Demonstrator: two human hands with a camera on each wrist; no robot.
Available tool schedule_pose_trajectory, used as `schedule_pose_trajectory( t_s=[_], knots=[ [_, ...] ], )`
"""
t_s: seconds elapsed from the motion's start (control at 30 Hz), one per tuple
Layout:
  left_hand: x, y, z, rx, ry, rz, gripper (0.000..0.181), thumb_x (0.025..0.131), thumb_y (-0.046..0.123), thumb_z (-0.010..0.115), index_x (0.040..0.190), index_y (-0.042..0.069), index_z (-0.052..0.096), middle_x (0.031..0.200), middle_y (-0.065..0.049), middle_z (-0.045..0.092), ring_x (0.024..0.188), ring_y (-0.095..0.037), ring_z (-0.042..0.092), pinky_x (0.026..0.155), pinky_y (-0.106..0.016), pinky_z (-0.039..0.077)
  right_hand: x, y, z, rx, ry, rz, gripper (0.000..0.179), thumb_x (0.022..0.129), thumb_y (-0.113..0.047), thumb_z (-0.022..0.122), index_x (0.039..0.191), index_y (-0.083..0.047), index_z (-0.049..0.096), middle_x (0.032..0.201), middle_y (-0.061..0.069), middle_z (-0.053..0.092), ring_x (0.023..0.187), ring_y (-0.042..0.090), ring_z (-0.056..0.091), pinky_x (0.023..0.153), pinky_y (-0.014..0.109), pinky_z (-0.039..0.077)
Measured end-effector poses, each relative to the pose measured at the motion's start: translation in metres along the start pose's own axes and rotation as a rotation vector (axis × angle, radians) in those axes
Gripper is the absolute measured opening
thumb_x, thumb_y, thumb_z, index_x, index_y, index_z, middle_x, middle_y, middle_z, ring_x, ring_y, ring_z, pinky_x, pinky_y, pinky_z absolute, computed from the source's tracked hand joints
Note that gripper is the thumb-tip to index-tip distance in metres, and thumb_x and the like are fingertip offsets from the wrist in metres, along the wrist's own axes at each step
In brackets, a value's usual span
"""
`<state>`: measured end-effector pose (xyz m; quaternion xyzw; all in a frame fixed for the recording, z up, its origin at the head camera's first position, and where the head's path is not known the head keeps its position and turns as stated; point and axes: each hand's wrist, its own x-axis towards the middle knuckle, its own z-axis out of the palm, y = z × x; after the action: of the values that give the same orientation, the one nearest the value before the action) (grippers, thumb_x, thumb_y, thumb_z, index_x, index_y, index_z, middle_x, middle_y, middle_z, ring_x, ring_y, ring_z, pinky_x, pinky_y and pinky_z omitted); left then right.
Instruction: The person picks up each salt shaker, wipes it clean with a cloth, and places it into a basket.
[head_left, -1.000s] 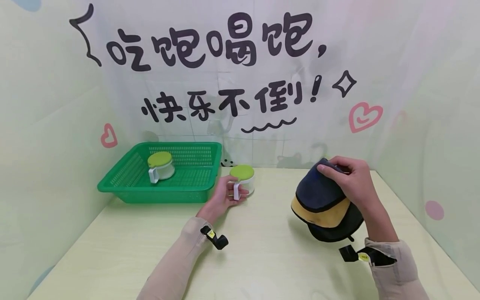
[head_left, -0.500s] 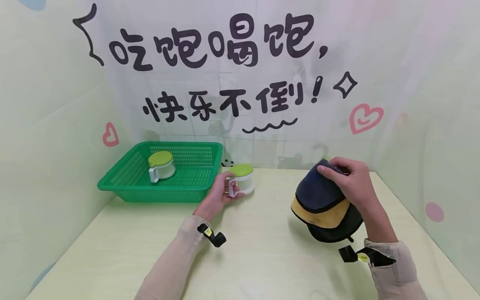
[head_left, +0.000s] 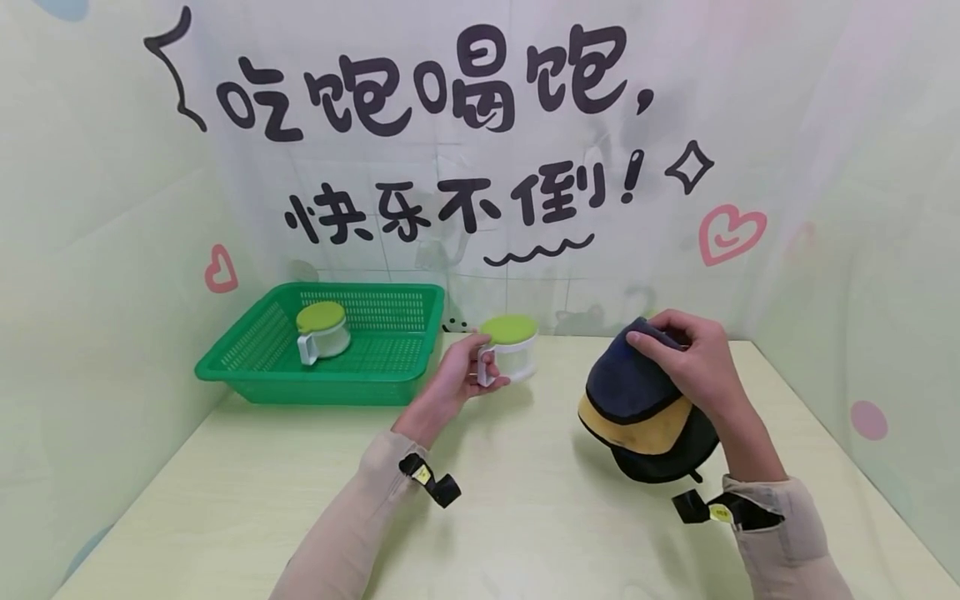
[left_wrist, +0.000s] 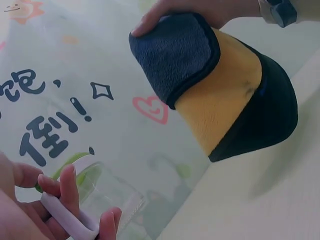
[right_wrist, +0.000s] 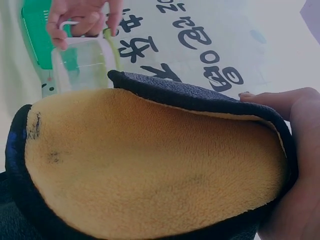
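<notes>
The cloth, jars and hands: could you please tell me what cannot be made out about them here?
Head view: some fingertips of the right hand, hidden behind the cloth.
Right wrist view: part of the held jar, hidden by the cloth.
Left wrist view: part of the left hand, cut by the left edge.
Head view: any contents of the other jar in the basket; too small.
</notes>
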<state>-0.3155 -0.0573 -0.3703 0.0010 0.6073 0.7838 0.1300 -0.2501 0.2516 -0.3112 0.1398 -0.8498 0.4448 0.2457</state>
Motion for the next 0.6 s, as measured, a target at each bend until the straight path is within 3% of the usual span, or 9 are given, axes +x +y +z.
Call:
schedule_pose_trajectory(
  t_s=[0.07,0.17,0.27,0.4,0.6],
  knots=[
    [-0.006,0.005,0.007,0.022,-0.017,0.009,0.015,0.103,0.028,0.051,0.105,0.013,0.052,0.066,0.004,0.054,0.061,-0.012,0.056,0.078,-0.035,0.062,0.0,-0.002,0.002,-0.008,-0.016,-0.005,0.016,0.091,-0.02,0.078,0.096,-0.006,0.074,0.083,-0.008,0.068,0.076,0.007,0.059,0.07,0.015,0.05],
    [-0.015,0.011,0.017,0.067,-0.034,0.021,0.024,0.103,0.03,0.051,0.085,0.013,0.05,0.064,0.003,0.054,0.061,-0.014,0.058,0.079,-0.033,0.061,-0.002,-0.005,0.006,-0.032,-0.039,-0.041,0.013,0.092,-0.017,0.077,0.098,-0.007,0.073,0.088,0.003,0.071,0.077,0.008,0.06,0.071,0.014,0.05],
    [-0.024,0.015,0.025,0.113,-0.046,0.033,0.033,0.103,0.032,0.05,0.075,0.014,0.048,0.062,0.003,0.054,0.061,-0.015,0.062,0.08,-0.033,0.061,-0.003,-0.008,0.011,-0.059,-0.061,-0.108,0.011,0.091,-0.012,0.077,0.1,-0.008,0.073,0.091,0.009,0.073,0.078,0.006,0.061,0.073,0.012,0.049],
    [-0.033,0.017,0.033,0.14,-0.068,0.048,0.038,0.103,0.034,0.05,0.072,0.013,0.047,0.061,0.003,0.054,0.063,-0.014,0.064,0.081,-0.032,0.06,-0.004,-0.011,0.019,-0.089,-0.115,-0.188,0.014,0.088,-0.008,0.079,0.101,-0.011,0.075,0.097,0.007,0.076,0.082,0.004,0.065,0.076,0.01,0.051],
    [-0.043,0.016,0.043,0.161,-0.1,0.056,0.039,0.103,0.035,0.05,0.072,0.012,0.049,0.06,0.003,0.055,0.062,-0.013,0.063,0.084,-0.033,0.06,-0.009,-0.019,0.033,-0.1,-0.193,-0.26,0.017,0.087,-0.007,0.081,0.102,-0.015,0.078,0.101,0.002,0.078,0.091,0.015,0.071,0.082,0.021,0.057]
  ],
)
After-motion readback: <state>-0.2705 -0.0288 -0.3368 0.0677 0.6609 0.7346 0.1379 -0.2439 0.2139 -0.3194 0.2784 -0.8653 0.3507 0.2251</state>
